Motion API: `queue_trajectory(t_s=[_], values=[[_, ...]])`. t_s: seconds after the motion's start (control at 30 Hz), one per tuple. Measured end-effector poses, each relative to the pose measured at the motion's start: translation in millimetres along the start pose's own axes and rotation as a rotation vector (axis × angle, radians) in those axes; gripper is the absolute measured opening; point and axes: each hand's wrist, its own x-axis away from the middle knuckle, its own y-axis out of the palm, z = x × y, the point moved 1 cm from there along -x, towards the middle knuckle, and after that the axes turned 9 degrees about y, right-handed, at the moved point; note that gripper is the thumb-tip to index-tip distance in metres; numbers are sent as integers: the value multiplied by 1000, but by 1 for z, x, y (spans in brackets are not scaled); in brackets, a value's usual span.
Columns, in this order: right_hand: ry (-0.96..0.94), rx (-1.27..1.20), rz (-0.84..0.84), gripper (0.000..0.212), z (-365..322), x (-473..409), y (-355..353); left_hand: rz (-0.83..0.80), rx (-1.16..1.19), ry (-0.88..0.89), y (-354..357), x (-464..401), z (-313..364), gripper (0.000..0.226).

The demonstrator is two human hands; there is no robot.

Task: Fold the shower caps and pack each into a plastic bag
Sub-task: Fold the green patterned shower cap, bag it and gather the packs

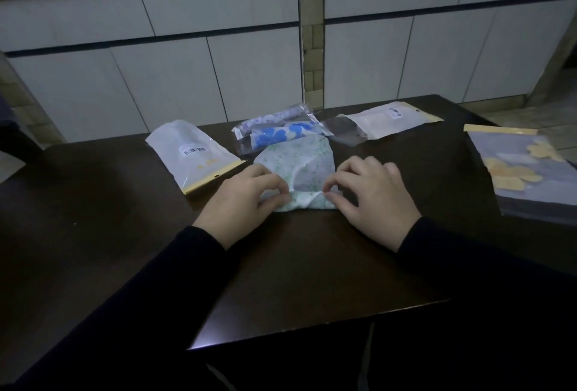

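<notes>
A pale green flower-print shower cap point(299, 166) lies on the dark table point(125, 203) in front of me, its near edge rolled into a fold. My left hand point(240, 203) pinches the left end of that fold between thumb and fingers. My right hand point(371, 194) pinches the right end the same way. A white plastic bag with a barcode label point(190, 153) lies to the left of the cap. Another white bag point(387, 119) lies at the back right, with a clear bag point(343, 131) beside it.
Behind the cap lie a bagged blue-flowered cap point(281, 136) and a bagged purple-print cap point(274, 119). A large flat bag with yellow flowers point(524, 172) rests at the table's right edge. A tiled wall rises behind the table. The table's near edge runs just below my forearms.
</notes>
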Motion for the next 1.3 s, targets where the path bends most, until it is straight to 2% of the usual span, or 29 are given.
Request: queue_trajectory(t_s=[0.17,0.3,0.43,0.73,0.8,0.87,1.03,1.17,1.23,1.3], values=[[-62,28,-97,23,1,-1,-2,-22,41,28,0,2,-9,32],[-31,83,-157,43,0,1,-3,-31,-4,62,-2,3,-17,49],[9,70,-148,39,1,-3,-3,-52,-35,87,-3,1,-18,47],[-44,46,-141,36,6,-15,-5,-73,44,124,-7,0,-28,34],[-29,14,-153,36,7,-21,-3,-52,80,46,-7,-4,-30,24],[3,-22,-164,36,8,-27,0,-49,119,-18,-5,-9,-32,4],[114,-160,-260,28,13,-47,2,-56,115,-35,-2,-20,-33,15],[-1,2,-207,22,18,-58,4,-55,82,17,-2,-29,-41,9],[-43,-25,-167,22,21,-61,3,-54,49,88,-1,-31,-43,8],[-100,-74,-189,20,23,-64,3,-54,-21,161,0,-30,-43,18]])
